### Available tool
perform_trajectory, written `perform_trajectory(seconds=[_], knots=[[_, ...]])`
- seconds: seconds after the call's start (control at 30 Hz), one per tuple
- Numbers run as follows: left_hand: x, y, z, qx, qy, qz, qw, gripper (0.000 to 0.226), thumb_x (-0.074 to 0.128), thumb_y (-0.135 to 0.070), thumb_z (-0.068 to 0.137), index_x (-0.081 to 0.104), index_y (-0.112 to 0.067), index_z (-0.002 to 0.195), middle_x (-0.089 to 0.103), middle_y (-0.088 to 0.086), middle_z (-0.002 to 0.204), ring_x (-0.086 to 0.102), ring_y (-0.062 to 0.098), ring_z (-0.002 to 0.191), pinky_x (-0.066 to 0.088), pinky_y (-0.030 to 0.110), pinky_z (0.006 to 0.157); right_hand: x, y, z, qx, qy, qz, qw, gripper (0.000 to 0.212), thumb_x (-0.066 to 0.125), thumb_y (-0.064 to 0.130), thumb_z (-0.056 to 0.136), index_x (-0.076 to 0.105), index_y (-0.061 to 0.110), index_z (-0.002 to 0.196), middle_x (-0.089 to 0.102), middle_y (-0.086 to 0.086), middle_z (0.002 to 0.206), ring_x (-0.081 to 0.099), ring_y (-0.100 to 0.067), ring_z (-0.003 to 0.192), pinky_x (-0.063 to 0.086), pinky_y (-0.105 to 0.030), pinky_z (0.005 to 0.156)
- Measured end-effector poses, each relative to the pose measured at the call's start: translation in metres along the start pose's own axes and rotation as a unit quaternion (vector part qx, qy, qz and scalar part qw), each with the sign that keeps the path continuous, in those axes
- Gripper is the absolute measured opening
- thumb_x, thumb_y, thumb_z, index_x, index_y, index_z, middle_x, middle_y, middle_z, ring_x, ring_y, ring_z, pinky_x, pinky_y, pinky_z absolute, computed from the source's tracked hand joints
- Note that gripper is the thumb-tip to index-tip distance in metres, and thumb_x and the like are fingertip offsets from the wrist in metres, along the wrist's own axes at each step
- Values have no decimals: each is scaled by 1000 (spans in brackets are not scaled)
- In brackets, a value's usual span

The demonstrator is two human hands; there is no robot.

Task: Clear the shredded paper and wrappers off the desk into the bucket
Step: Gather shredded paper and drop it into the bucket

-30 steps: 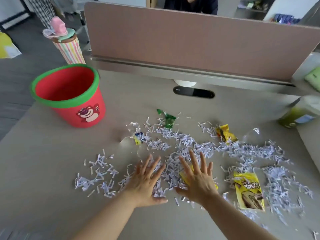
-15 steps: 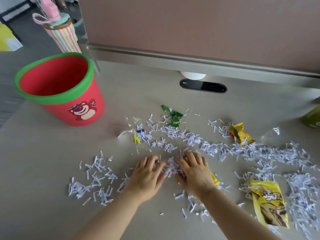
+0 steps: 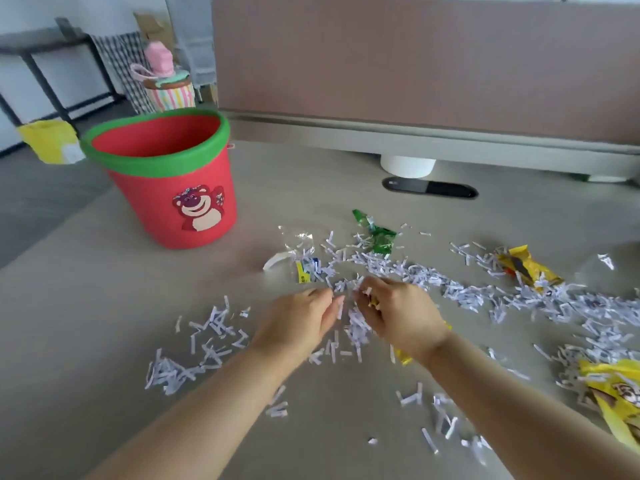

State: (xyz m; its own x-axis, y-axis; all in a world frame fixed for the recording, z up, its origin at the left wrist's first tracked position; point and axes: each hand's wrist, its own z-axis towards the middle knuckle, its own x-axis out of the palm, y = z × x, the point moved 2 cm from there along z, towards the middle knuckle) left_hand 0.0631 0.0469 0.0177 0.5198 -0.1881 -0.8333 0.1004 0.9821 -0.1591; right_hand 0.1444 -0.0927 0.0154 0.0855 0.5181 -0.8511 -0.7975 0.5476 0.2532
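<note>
1. Most of the litter is judged uncleared: shredded paper (image 3: pixel 467 292) is strewn across the desk (image 3: pixel 86 323), thickest at right.
2. Wrappers are left lying: green (image 3: pixel 379 237), yellow (image 3: pixel 530 268), a larger yellow one (image 3: pixel 616 400) at the right edge.
3. One clump of shreds is cupped between the left hand (image 3: pixel 298 323) and right hand (image 3: pixel 398 317), fingers curled round it, lifted just off the desk.
4. Bucket (image 3: pixel 162 178): upright, far left, well apart from the hands; nothing is seen inside, though its bottom is hidden.
</note>
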Motion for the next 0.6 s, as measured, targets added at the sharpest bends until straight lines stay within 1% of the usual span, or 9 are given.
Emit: perform_trajectory(seconds=[0.07, 0.1, 0.2, 0.3, 0.4, 0.47, 0.5, 0.53, 0.6], knots=[[-9, 20, 8, 24, -25, -19, 999, 38, 39, -29, 85, 40, -13, 52, 46, 3, 42, 28, 15, 35, 21, 16, 38, -5, 11, 18, -18, -37, 12, 999, 19, 53, 26, 82, 60, 11, 72, 63, -4, 54, 58, -29, 44, 43, -25, 40], [-16, 31, 11, 31, -36, -30, 998, 37, 38, -30, 86, 38, -13, 53, 48, 6, 44, 35, 20, 37, 26, 19, 40, -9, 17, 26, -24, -55, 25, 998, 20, 52, 26, 82, 60, 11, 72, 60, -4, 52, 54, -29, 44, 42, -25, 44], [-45, 54, 11, 41, -80, -31, 995, 34, 33, -35, 87, 32, -17, 58, 48, 16, 47, 41, 30, 42, 24, 28, 47, -14, 41, 42, -55, -92, 58, 993, 24, 51, 26, 87, 59, 10, 71, 43, 5, 48, 40, -23, 50, 36, -25, 53], [-73, 73, 4, 12, -145, -29, 989, 37, 33, -35, 89, 40, -15, 59, 59, 19, 56, 53, 36, 54, 31, 35, 53, -10, 68, 60, -64, -92, 78, 991, 26, 50, 24, 91, 49, 16, 66, 37, 8, 43, 39, -22, 51, 31, -27, 55], [-98, 103, 10, -33, -175, -19, 984, 42, 31, -37, 87, 44, -9, 59, 57, 17, 55, 53, 35, 57, 34, 38, 57, 0, 92, 90, -62, -104, 129, 984, 28, 49, 23, 91, 52, 16, 64, 44, 9, 44, 42, -17, 44, 28, -23, 51], [-115, 125, 22, -34, -198, -2, 980, 41, 33, -35, 89, 44, -8, 61, 50, 13, 54, 50, 33, 56, 34, 36, 56, 7, 105, 115, -61, -108, 155, 980, 29, 48, 24, 91, 54, 14, 65, 52, 8, 46, 48, -5, 41, 35, -21, 51], [-124, 137, 31, -35, -212, 3, 977, 38, 34, -33, 90, 44, -9, 62, 48, 12, 55, 49, 32, 56, 33, 35, 55, 9, 111, 128, -62, -112, 160, 979, 29, 48, 24, 91, 54, 11, 67, 57, 5, 48, 53, -7, 44, 42, -24, 55], [-133, 147, 41, -43, -225, 5, 973, 37, 36, -30, 92, 44, -8, 63, 46, 13, 57, 47, 30, 56, 33, 36, 55, 10, 116, 140, -62, -119, 162, 978, 30, 47, 25, 91, 57, 6, 70, 63, -1, 52, 60, -15, 51, 47, -28, 60], [-147, 167, 68, -65, -240, 17, 969, 41, 38, -28, 95, 52, 1, 70, 53, 18, 64, 48, 28, 61, 37, 38, 58, 11, 122, 159, -61, -143, 164, 974, 34, 47, 29, 91, 62, 3, 75, 70, -12, 64, 65, -30, 65, 52, -37, 68]])
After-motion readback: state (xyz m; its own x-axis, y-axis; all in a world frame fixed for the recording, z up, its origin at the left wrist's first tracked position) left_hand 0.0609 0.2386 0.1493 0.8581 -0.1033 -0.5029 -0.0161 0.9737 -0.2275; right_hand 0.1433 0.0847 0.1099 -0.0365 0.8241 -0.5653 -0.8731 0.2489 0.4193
